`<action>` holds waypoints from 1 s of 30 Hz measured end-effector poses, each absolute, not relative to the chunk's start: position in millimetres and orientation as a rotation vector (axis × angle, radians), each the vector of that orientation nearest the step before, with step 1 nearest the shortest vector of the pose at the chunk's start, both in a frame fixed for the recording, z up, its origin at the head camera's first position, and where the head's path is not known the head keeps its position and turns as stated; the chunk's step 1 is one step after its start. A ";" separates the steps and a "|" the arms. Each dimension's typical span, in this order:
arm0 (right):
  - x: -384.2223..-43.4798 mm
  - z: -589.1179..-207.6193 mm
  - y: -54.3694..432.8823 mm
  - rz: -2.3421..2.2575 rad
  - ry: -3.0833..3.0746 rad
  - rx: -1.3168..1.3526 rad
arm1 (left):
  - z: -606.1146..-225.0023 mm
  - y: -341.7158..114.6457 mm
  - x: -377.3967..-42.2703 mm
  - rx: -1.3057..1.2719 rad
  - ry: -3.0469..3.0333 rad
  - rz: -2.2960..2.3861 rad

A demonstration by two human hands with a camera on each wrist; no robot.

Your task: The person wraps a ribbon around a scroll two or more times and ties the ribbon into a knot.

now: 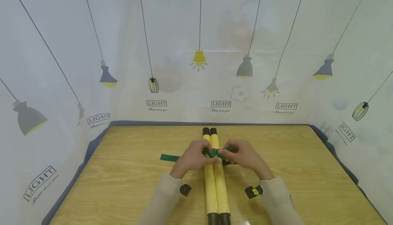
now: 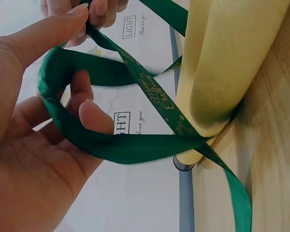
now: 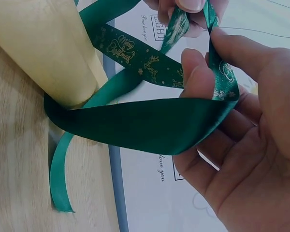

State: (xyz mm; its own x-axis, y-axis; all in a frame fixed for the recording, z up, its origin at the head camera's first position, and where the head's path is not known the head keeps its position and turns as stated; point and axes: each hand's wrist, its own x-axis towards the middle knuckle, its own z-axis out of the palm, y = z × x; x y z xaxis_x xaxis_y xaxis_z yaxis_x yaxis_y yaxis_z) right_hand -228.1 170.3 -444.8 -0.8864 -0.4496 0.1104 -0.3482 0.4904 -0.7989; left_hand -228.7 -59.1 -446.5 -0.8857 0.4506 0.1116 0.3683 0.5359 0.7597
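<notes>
Two pale yellow rolls (image 1: 216, 184) with dark brown end caps lie side by side on the table, pointing away from me. A green ribbon (image 2: 130, 147) with gold "Merry Christmas" print runs around them in loose loops. Above the rolls, my left hand (image 1: 193, 156) pinches the ribbon between thumb and finger. My right hand (image 1: 242, 154) faces it and also pinches ribbon, the fingertips of both hands close together. In the right wrist view, a wide loop hangs over the right hand's (image 3: 251, 140) fingers. Whether a knot exists under the fingertips is hidden.
The wood-grain table (image 1: 132, 184) has a blue-grey border along its back and sides. One ribbon end (image 1: 169, 158) lies flat left of the rolls. A white sheet (image 1: 184, 20) printed with hanging lamps surrounds the table. Small black devices (image 1: 253, 192) sit at both wrists.
</notes>
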 end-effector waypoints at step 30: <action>-231.5 -441.0 187.3 -1.333 2.581 -0.806 | -441.6 -70.2 -231.9 0.889 3.018 1.287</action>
State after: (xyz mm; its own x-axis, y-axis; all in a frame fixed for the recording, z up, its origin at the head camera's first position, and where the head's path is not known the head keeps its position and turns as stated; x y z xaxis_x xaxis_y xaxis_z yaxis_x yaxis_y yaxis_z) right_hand -231.5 187.3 -441.0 -0.8497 -0.5118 0.1269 -0.3997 0.4682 -0.7880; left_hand -231.9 -70.2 -441.6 -0.8325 0.3600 0.4212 0.5532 0.5836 0.5945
